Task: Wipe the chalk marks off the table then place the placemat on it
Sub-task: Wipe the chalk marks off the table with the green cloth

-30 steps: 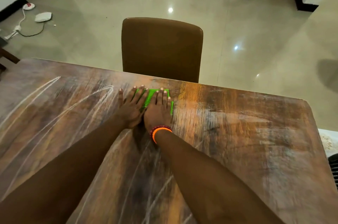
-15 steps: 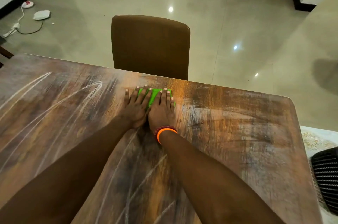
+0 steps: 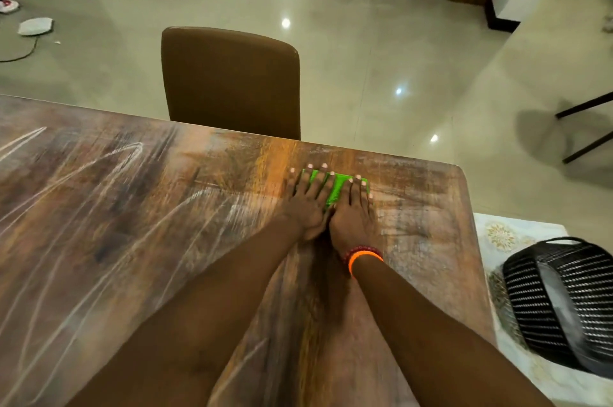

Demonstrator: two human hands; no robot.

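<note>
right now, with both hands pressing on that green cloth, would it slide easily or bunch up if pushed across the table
The green cloth lies flat under the straight fingers of the left hand and right hand, so it probably slides. It looks thin and soft, likely floppy once lifted. The table looks worn, so some drag seems possible.

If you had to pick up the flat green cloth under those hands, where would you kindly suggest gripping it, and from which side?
Probably its right edge. The flat green cloth lies flush on the worn wooden table, pressed down by the left hand and right hand. That edge peeks out beyond the right fingers, so pinch and peel it up from the right.
</note>
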